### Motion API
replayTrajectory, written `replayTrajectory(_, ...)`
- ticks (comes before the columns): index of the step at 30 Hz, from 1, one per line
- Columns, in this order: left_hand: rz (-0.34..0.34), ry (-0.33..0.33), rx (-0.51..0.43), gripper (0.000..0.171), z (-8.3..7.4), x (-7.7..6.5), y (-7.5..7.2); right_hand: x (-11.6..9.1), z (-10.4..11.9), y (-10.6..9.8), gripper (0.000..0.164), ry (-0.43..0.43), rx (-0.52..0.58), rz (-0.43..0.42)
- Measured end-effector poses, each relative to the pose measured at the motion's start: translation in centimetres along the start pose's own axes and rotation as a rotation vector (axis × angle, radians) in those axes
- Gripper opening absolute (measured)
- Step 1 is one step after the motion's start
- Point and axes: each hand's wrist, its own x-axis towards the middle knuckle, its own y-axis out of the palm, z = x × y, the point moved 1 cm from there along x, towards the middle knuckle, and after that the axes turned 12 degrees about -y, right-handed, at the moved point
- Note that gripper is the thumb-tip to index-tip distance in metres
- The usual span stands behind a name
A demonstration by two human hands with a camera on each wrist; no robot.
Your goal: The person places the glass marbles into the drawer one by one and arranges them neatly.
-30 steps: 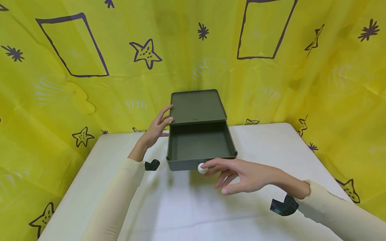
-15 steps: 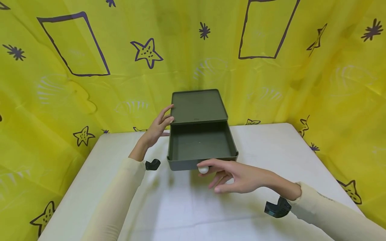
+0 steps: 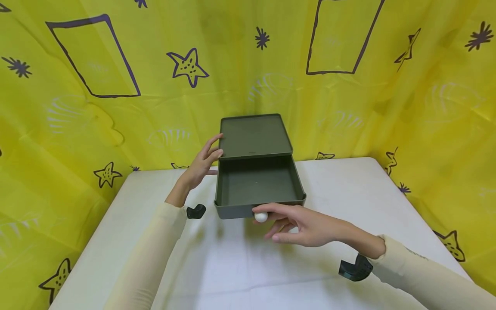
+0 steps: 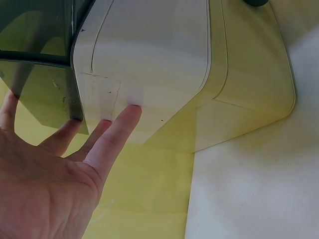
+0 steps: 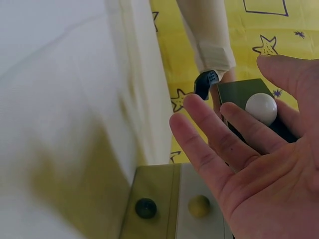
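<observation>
A small stacked drawer chest with a dark green top stands at the table's far side. Its green drawer is pulled out, with a bare interior. My left hand steadies the chest's left side. In the left wrist view, straight fingertips press on the white tier. My right hand is at the drawer's front, where a round white knob sits between the index and middle fingers. In the right wrist view, the knob lies before those extended fingers, the thumb apart from it.
Below are a white drawer with a yellow knob and a yellow drawer with a dark green knob. The white table extends in front. A yellow curtain with sea drawings hangs behind and at both sides.
My right hand has shifted slightly left, so its index finger reaches past the top of the white knob. The drawer and my left hand stay as they were.
</observation>
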Motion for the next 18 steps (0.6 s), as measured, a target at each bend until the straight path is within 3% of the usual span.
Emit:
replayTrajectory(6, 0.000, 0.002, -0.005, 0.060, 0.0, 0.0, 0.0, 0.4, -0.3, -0.2, 0.055, -0.016, -0.041, -0.041)
replayTrajectory(13, -0.001, 0.002, -0.003, 0.060, 0.0, 0.0, 0.0, 1.3, -1.1, -0.1, 0.044, -0.026, -0.085, -0.191)
replayTrajectory(18, 0.000, 0.005, -0.002, 0.061, 0.0, 0.0, 0.0, 1.7, -1.6, 0.0, 0.039, -0.034, -0.085, -0.253)
